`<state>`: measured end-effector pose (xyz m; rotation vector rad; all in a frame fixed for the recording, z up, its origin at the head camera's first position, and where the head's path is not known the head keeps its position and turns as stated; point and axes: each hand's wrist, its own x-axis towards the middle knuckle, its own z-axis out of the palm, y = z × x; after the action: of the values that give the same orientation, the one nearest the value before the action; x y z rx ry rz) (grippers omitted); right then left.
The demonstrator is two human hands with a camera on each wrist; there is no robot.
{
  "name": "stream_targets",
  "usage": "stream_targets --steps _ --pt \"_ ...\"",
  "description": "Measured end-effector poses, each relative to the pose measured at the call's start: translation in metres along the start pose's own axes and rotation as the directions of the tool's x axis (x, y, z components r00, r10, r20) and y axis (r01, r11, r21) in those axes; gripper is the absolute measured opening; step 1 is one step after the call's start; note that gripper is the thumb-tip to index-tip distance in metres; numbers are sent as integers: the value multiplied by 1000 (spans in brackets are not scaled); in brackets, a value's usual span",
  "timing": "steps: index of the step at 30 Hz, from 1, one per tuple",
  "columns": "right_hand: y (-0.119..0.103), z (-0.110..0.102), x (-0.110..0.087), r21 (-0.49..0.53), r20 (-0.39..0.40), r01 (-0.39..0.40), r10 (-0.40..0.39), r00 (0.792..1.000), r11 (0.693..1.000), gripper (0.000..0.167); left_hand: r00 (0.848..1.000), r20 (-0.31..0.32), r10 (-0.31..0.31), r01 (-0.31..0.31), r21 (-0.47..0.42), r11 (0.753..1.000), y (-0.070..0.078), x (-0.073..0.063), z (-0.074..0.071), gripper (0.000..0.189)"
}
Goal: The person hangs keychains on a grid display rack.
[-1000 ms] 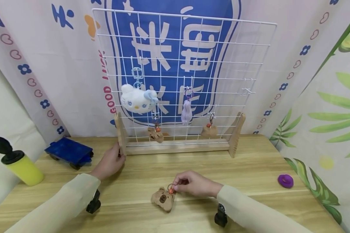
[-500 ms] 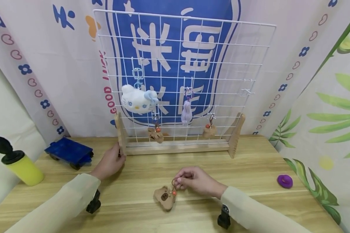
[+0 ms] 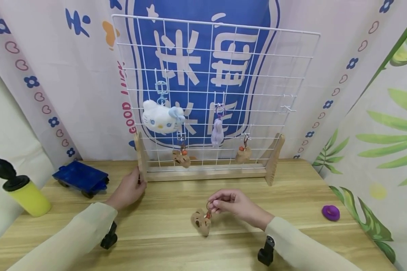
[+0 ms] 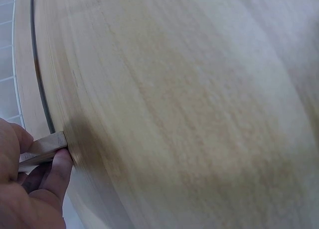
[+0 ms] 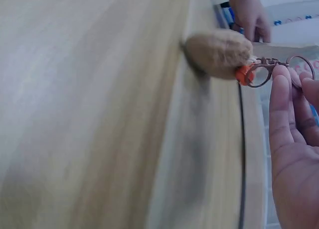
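In the head view my right hand (image 3: 239, 207) pinches the metal ring of a brown plush bear-head keychain (image 3: 201, 222) with an orange bead. The right wrist view shows the plush (image 5: 219, 54) at or just above the tabletop; whether it touches is unclear. Thumb and fingers of the right hand (image 5: 299, 164) hold the ring end. Farther left, my left hand (image 3: 129, 190) grips the wooden foot (image 3: 141, 156) of a white wire grid rack (image 3: 217, 168). In the left wrist view, the fingers of that hand (image 4: 30, 199) pinch the wooden end piece (image 4: 47, 145).
On the grid hang a white cat plush (image 3: 161, 117), a purple keychain (image 3: 218, 132) and two brown plush keychains, left (image 3: 181, 159) and right (image 3: 243, 154). A blue toy cart (image 3: 81, 177) and a yellow pump (image 3: 28, 197) stand left. A purple hat-shaped piece (image 3: 330, 213) lies right.
My right hand has moved right and toward the rack, drawing the bear keychain along; the plush has turned and tilted beneath the ring. The left hand stays on the rack's foot.
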<state>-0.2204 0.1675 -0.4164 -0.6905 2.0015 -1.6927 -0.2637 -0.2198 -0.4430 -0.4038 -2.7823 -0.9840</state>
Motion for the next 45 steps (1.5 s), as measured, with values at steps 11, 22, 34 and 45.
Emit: stream_targets --steps 11,22,34,45 --pt "-26 -36 -16 16 -107 103 -101 989 995 37 1000 3 -5 5 -4 1000 0 -1 0 53" --pt "-64 -79 -34 10 -295 272 -257 920 962 24 1000 8 3 -3 -10 1000 1 1 -1 53" --pt "-117 -128 -53 103 -486 484 -380 787 869 20 1000 14 -5 5 -8 1000 2 2 0 54" --pt "-138 -160 -56 108 -688 629 -399 606 770 13 1000 6 -10 10 -1 1000 0 0 -1 52"
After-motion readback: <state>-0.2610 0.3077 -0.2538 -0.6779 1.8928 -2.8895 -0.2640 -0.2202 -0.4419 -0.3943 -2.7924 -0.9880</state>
